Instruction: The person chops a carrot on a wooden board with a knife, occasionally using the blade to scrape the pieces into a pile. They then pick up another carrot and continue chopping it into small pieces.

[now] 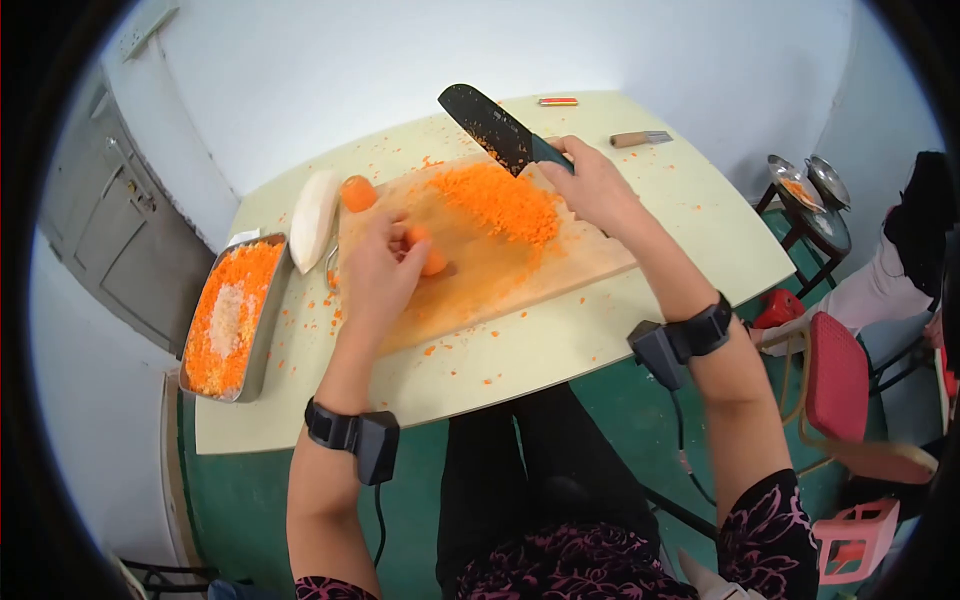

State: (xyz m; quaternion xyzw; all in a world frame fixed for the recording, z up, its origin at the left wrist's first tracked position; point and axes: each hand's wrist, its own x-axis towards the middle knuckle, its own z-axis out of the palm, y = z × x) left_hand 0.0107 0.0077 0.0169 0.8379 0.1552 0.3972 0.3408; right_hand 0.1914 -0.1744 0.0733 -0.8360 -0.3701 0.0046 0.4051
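My right hand (597, 185) grips the handle of a black-bladed kitchen knife (487, 124), its blade angled up to the left beyond the chopped carrot. In my left hand (382, 270) is a piece of carrot (432, 262), held over the left part of the wooden cutting board (480, 290). A heap of finely chopped carrot (500, 203) covers the far right part of the board. Another carrot piece (358, 194) sits at the board's far left corner. Beside it lies a long peeled white radish (316, 220).
A metal tray (262, 350) of chopped carrot with a pale heap stands at the table's left edge. A wooden-handled tool (640, 139) and a small red item (558, 101) lie at the back. Metal bowls (797, 184) rest on a stool at right, near a red chair (838, 375) and another person.
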